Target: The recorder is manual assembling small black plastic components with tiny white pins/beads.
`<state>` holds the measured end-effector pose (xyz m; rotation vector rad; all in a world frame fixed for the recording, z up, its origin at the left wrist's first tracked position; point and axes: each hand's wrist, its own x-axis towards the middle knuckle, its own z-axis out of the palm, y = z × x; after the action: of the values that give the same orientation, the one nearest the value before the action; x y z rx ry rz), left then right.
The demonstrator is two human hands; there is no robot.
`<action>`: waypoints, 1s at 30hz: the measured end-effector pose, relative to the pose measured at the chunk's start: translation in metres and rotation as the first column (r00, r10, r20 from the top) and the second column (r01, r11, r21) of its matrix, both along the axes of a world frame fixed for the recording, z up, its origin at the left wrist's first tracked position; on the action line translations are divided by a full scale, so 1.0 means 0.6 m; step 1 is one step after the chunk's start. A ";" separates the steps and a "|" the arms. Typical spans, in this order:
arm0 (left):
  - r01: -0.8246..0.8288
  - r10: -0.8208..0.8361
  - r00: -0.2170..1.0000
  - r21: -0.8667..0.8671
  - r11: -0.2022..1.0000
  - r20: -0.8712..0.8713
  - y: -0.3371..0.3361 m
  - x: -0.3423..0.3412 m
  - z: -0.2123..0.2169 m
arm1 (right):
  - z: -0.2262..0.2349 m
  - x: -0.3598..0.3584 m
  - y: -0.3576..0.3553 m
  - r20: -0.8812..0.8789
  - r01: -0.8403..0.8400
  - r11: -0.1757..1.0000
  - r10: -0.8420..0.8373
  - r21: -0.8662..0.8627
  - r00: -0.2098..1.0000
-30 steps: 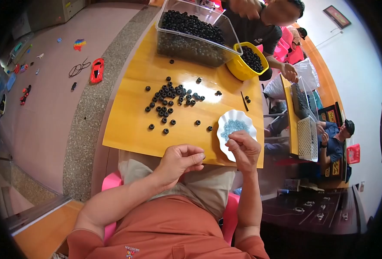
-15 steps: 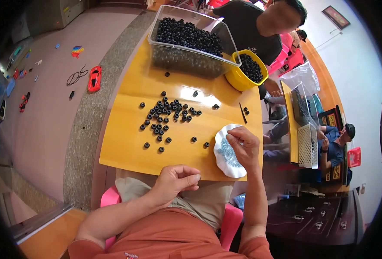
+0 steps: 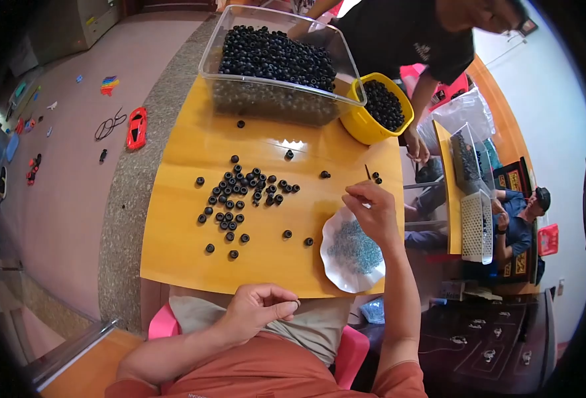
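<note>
Wooden table [image 3: 187,259] bears black rings [image 3: 240,196]; right hand [image 3: 374,213] holds needle [image 3: 367,172]

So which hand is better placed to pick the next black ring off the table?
Probably the right hand: it hovers over the table by the white dish, near loose black rings. The left hand sits off the table's near edge, fingers pinched.

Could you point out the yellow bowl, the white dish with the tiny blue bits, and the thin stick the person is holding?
yellow bowl [image 3: 361,126], head view, on its outer front wall.
white dish [image 3: 331,232], head view, on its bare left rim.
thin stick [image 3: 367,172], head view, on the tip above the right hand [image 3: 372,215].
</note>
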<state>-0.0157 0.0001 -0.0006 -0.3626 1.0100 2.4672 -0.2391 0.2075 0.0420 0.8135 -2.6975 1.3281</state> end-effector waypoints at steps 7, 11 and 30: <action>0.050 -0.051 0.999 -0.048 0.998 -0.016 -0.002 -0.006 0.000 | -0.019 -0.064 -0.032 0.008 -0.054 0.943 0.054 0.328 0.999; 0.050 -0.050 0.999 -0.043 0.998 -0.010 -0.005 -0.006 -0.006 | -0.030 -0.083 -0.046 -0.039 -0.086 0.916 0.110 0.393 0.993; 0.026 -0.025 0.999 0.028 0.999 -0.038 -0.003 -0.001 0.000 | -0.062 -0.090 -0.018 0.083 -0.097 0.985 0.086 0.142 0.993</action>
<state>-0.0162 -0.0017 -0.0007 -0.2936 0.9879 2.4710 -0.2933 0.1966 0.0046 0.9280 -2.8787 1.2138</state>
